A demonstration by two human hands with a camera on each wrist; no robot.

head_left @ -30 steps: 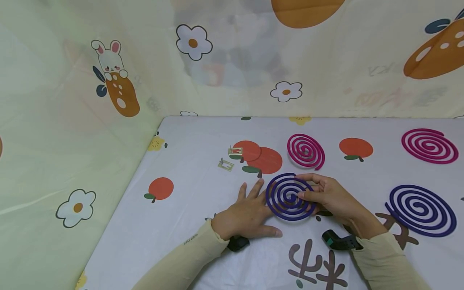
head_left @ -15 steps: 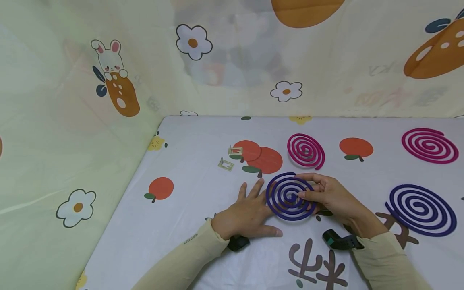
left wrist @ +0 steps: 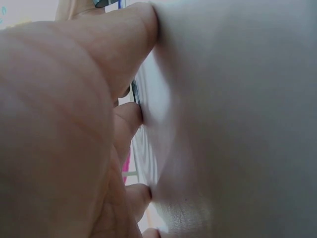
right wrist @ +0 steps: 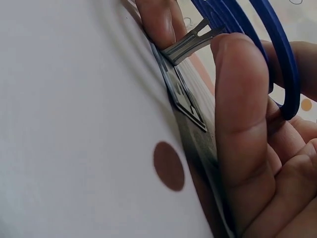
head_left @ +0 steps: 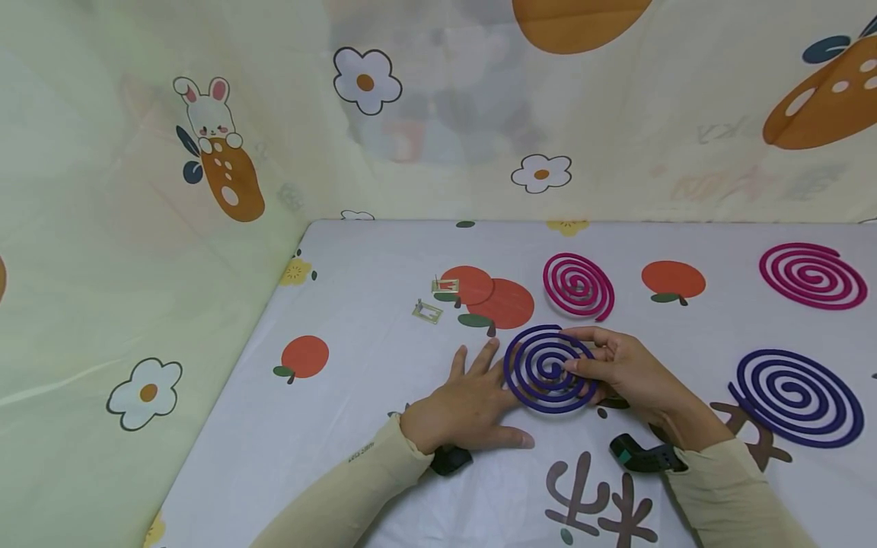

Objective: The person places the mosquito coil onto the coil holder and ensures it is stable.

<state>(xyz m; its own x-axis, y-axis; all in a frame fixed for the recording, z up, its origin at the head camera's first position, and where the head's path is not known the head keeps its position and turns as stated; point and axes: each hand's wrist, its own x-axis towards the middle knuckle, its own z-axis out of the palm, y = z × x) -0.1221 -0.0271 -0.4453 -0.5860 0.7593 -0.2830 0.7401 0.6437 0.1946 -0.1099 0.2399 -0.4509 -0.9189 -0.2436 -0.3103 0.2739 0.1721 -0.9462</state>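
Note:
In the head view my right hand pinches a dark blue mosquito coil near its centre, holding it above the table. A metal coil stand meets the coil's underside in the right wrist view, its flat base on the cloth. My left hand lies palm down with fingers spread, some of them hidden under the coil. One left fingertip rests at the stand's base. How firmly the coil sits on the stand cannot be told.
Behind the hands lies a pink mosquito coil, slightly raised. Two small metal stands lie left of it. At the right are another pink coil and another blue coil. A printed curtain rises along the table's back and left.
The blue coil in my right hand has tilted and shifted up very slightly. My left hand stays in place.

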